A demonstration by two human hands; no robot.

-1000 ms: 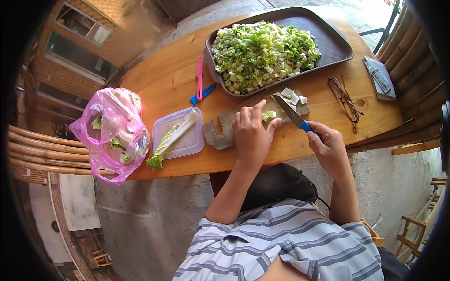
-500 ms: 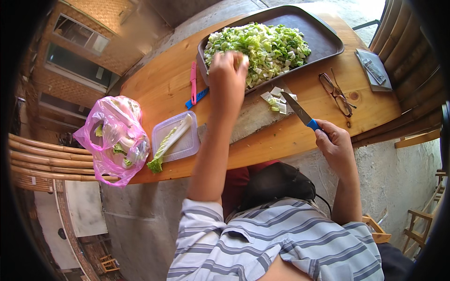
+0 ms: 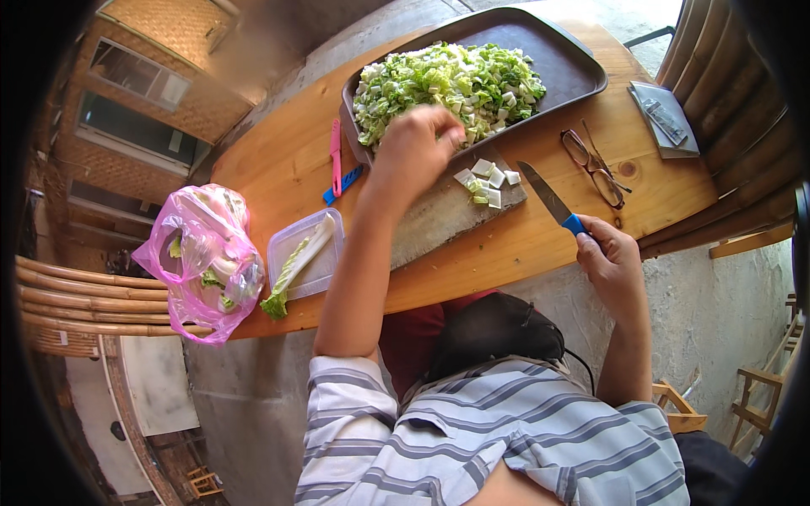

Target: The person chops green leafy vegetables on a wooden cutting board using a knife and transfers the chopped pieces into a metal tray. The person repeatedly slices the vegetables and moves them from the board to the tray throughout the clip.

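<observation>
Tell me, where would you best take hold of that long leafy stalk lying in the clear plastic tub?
Probably by the pale, firm stem, coming from above. The vegetable stalk lies flat and slantwise in the shallow plastic tub, its white end up inside the tub and its soft green leaves hanging over the near rim, where they would likely tear or slip.

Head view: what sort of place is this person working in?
Probably an outdoor or open-sided home food-prep spot, not a fitted kitchen. A wooden table carries a dark tray heaped with chopped greens, rattan furniture stands beside it, and bare concrete ground lies below in daylight.
</observation>
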